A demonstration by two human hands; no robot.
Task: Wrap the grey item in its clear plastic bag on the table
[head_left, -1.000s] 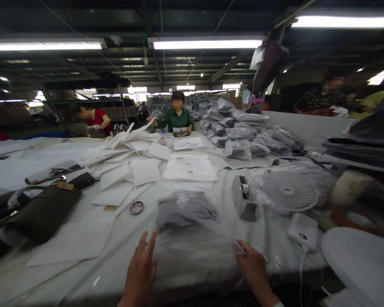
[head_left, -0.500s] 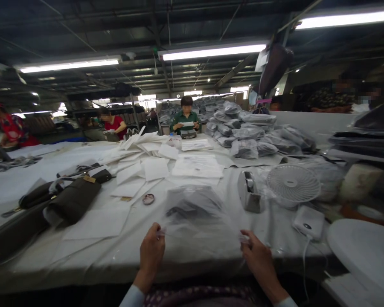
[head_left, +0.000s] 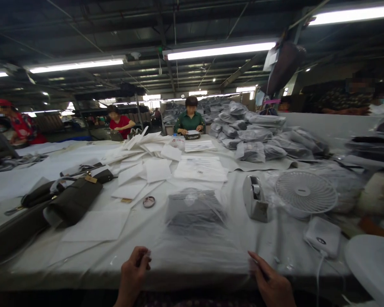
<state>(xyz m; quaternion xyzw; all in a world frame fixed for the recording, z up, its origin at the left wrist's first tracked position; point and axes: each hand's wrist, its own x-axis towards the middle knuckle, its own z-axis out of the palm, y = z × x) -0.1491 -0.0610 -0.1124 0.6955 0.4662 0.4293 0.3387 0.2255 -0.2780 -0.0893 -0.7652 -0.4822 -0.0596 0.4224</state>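
Tape dispenser (head_left: 255,198) and fan (head_left: 305,192) are sitting right of the plastic bag (head_left: 196,226); left hand (head_left: 132,273) and right hand (head_left: 272,283) are pinching the bag's near corners.

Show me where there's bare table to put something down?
Bare cloth lies between the clear bag and the tape dispenser, and between the bag and the dark handbag, partly under a white sheet. Crowded: around the fan, and the sheets farther back.

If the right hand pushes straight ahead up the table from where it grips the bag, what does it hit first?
Probably the tape dispenser: it stands up-table of the right hand, which pinches the clear bag. Depth is unclear; it may pass beside it.
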